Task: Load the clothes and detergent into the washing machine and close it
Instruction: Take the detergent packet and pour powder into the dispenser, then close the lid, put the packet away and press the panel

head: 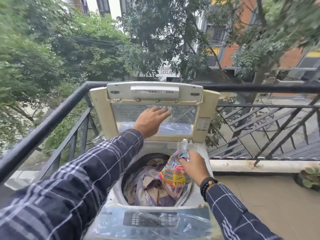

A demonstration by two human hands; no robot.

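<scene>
Control panel nearest, right hand fingers pinching detergent packet over clothes, left hand spread on raised lid

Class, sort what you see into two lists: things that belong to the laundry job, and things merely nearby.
Job: washing machine, lid, clothes, detergent packet, left hand, right hand.

Nearby: railing, potted plant, trees, buildings.

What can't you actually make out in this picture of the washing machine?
- Control panel: head view; wrinkled plastic film and glare make the button labels unreadable.
- Detergent packet: its print is partly covered by the right hand and crumpled.
- Clothes: the drum's depth hides how many.
- Left hand fingertips: blurred against the raised lid.
</scene>
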